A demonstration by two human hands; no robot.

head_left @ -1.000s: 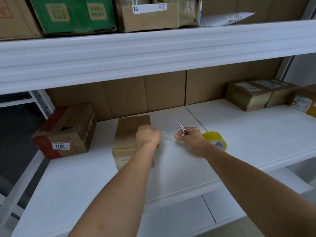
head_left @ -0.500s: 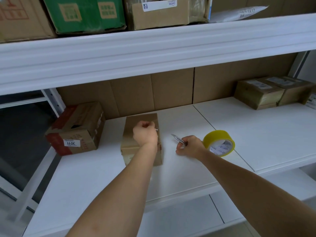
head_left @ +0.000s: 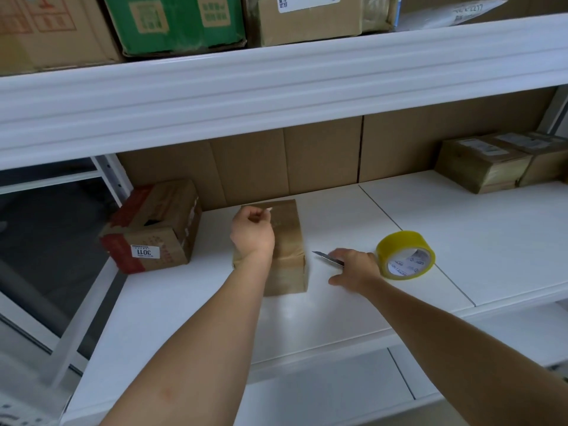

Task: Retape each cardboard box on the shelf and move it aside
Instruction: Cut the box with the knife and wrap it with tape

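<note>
Fingers [head_left: 338,256] of the right hand [head_left: 358,269] lie spread low over a thin silver utility knife [head_left: 327,258], whose blade tip points left on the white shelf board [head_left: 307,318]; motion blur hides whether they actually grip the handle. Just right of that hand stands one roll of yellow packing tape [head_left: 405,255], tipped so its white core faces the camera. Left of the knife, the left hand [head_left: 252,233] rests on top of the small brown cardboard box [head_left: 289,250], with the fingers curled and pinching a small pale tab, apparently a tape end, near the box's far edge. This box sits at the middle of the shelf, closed, its top and front glossy under bands of clear tape. Nothing of its contents shows.

Farther left lies one cardboard box with red bands [head_left: 153,226], bearing a white label with digits and a dark gap in its top seam. Far right, against the brown cardboard backing, two taped brown boxes [head_left: 498,161] sit side by side, each with a white label. That makes four boxes on this level.

On the upper shelf [head_left: 276,81] are one green carton [head_left: 175,23], two brown cartons flanking it, and a white mailer bag [head_left: 455,12].
</note>
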